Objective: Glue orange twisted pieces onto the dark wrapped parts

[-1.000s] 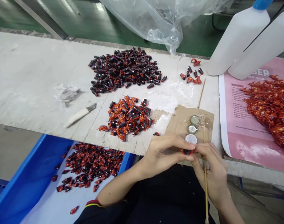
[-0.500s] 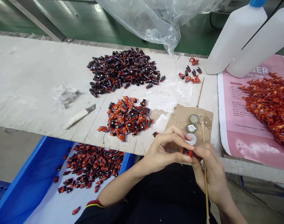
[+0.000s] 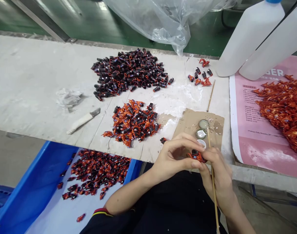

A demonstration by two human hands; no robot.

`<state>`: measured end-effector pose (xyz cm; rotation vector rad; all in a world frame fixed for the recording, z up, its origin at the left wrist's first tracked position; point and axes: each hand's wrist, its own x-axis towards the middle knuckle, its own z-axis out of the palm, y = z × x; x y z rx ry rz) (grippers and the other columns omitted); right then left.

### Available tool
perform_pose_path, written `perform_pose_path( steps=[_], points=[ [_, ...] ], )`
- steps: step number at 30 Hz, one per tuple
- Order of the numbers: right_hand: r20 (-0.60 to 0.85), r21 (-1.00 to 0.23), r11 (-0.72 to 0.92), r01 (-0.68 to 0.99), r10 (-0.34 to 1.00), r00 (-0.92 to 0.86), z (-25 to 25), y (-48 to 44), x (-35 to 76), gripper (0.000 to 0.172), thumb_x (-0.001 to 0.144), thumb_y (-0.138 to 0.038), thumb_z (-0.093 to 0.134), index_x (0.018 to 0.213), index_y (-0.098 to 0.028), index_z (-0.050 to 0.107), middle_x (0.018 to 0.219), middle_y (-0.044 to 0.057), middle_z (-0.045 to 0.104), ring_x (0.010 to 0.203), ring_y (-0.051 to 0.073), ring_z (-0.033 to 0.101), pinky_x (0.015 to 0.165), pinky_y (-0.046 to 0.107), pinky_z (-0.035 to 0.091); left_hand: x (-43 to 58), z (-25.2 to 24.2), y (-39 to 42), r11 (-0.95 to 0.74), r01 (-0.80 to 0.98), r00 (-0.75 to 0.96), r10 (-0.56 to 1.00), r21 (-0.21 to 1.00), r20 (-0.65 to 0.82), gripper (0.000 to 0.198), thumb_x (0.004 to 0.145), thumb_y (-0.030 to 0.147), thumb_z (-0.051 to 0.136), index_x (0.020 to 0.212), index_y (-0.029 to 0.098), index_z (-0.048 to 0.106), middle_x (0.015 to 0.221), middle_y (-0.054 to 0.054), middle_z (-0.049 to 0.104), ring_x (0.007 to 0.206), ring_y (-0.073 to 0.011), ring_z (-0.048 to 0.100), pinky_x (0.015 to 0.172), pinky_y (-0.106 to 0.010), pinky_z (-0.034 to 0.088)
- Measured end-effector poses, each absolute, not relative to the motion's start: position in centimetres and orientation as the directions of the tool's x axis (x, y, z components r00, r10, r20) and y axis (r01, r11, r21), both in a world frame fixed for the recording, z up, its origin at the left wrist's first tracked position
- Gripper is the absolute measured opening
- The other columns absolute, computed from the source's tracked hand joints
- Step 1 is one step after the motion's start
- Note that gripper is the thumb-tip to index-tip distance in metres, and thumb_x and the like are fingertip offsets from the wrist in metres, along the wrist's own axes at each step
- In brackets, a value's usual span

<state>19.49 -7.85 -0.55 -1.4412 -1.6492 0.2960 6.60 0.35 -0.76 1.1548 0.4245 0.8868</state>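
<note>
1. A left hand [image 3: 174, 159] and a right hand [image 3: 220, 175] work together over the edge of a white-stained counter [image 3: 28, 74], holding a small black-and-orange foil-wrapped piece [image 3: 196, 156] at the centre of the frame, just in front of the person's dark top.
2. The fingers [image 3: 187, 145] of both hands are closed on that piece from either side. The right hand also grips a thin bamboo stick [image 3: 213, 172], whose upper end rises toward 12 o'clock past the piece.
3. At 12 o'clock, a torn brown cardboard scrap [image 3: 187, 125] carries two crimped metal bottle caps [image 3: 201, 134] and a white round disc [image 3: 201, 143], just beyond the fingertips.
4. A mound of black cylindrical pieces [image 3: 128, 70] lies at 11 o'clock, with a mixed black-and-orange heap [image 3: 132, 122] at 10 o'clock and a white-handled knife [image 3: 81, 122] beyond it.
5. A blue plastic crate [image 3: 16, 188] holding more wrapped pieces [image 3: 97, 174] sits at 8 o'clock, below the counter's edge.
6. At 2 o'clock, a jagged red-orange pile [image 3: 282, 110] covers a pink printed sheet [image 3: 243, 130], below two white plastic bottles [image 3: 248, 35]. Nothing lies between the hands and the cardboard scrap.
</note>
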Motion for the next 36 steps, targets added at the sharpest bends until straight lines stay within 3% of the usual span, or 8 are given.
perform_pose_path(
  steps=[5,8,17,22,25,30,33,36],
  points=[
    [0.448,-0.645,0.233,0.728,0.887,0.112,-0.7,-7.7,20.3,0.024,0.092,-0.017,0.055,0.116,-0.021,0.054,0.092,0.003,0.062,0.083,0.015,0.06,0.074,0.029,0.051,5.8,-0.6,0.3,-0.255,-0.182,0.485,0.817,0.95,0.313,0.017,0.081,0.017,0.076,0.098,0.02,0.073,0.103,-0.007,0.074,0.102,-0.0173,0.07,0.09,-0.026,0.056],
    [0.457,-0.631,0.182,0.755,0.873,0.172,-1.0,-7.8,20.9,0.029,0.091,-0.011,0.056,0.117,-0.023,0.055,0.093,0.002,0.062,0.083,0.015,0.061,0.073,0.029,0.053,5.3,-0.6,0.4,-0.43,-0.038,0.456,0.796,0.902,0.399,0.018,0.083,0.013,0.072,0.101,0.018,0.07,0.1,-0.008,0.076,0.096,-0.0169,0.072,0.087,-0.027,0.058],
    [0.469,-0.565,0.144,0.813,0.866,0.172,-1.5,-7.9,22.0,0.03,0.091,-0.011,0.056,0.118,-0.024,0.057,0.099,0.004,0.064,0.093,0.017,0.064,0.08,0.032,0.054,4.4,-0.6,1.1,-0.627,0.161,0.424,0.741,0.762,0.521,0.016,0.085,0.01,0.069,0.1,0.016,0.068,0.091,-0.006,0.074,0.08,-0.0138,0.069,0.073,-0.022,0.056],
    [0.505,-0.519,0.142,0.843,0.846,0.169,-1.7,-7.9,23.4,0.026,0.09,-0.013,0.057,0.115,-0.023,0.058,0.096,0.004,0.064,0.086,0.016,0.062,0.078,0.031,0.051,1.0,-1.2,3.9,-0.642,0.587,0.299,0.738,0.493,0.605,0.015,0.088,0.014,0.064,0.102,0.017,0.068,0.095,-0.008,0.073,0.089,-0.0195,0.069,0.083,-0.033,0.057],
    [0.521,-0.5,0.154,0.852,0.84,0.154,-1.9,-7.9,23.9,0.023,0.09,-0.013,0.058,0.112,-0.021,0.059,0.095,0.004,0.064,0.084,0.015,0.061,0.077,0.03,0.049,-1.5,-1.5,5.5,-0.572,0.739,0.323,0.765,0.357,0.558,0.02,0.092,0.02,0.061,0.11,0.016,0.067,0.11,-0.011,0.072,0.105,-0.0254,0.067,0.093,-0.043,0.055],
    [0.545,-0.458,0.189,0.868,0.831,0.107,-2.0,-7.8,24.0,0.024,0.091,-0.014,0.057,0.113,-0.022,0.059,0.095,0.005,0.065,0.09,0.019,0.063,0.082,0.034,0.05,-2.3,-1.2,5.6,-0.754,0.612,0.576,0.632,0.24,0.518,0.041,0.092,0.037,0.061,0.128,0.017,0.058,0.133,-0.014,0.063,0.132,-0.0287,0.053,0.11,-0.049,0.044],
    [0.563,-0.446,0.232,0.865,0.824,0.069,-1.9,-7.7,23.8,0.024,0.09,-0.013,0.058,0.112,-0.022,0.06,0.096,0.005,0.065,0.088,0.019,0.064,0.08,0.034,0.051,-1.0,-1.2,4.7,-0.86,0.474,0.771,0.508,0.187,0.383,0.05,0.09,0.05,0.059,0.126,0.016,0.061,0.136,-0.016,0.061,0.137,-0.031,0.048,0.116,-0.052,0.036],
    [0.561,-0.444,0.225,0.867,0.824,0.073,-1.9,-7.7,23.8,0.023,0.09,-0.013,0.057,0.111,-0.021,0.06,0.095,0.005,0.065,0.086,0.019,0.064,0.08,0.034,0.05,0.0,-1.6,4.4,-0.859,0.483,0.814,0.512,0.171,0.274,0.043,0.094,0.044,0.055,0.122,0.012,0.064,0.139,-0.017,0.059,0.138,-0.0319,0.047,0.119,-0.055,0.031]
  ],
)
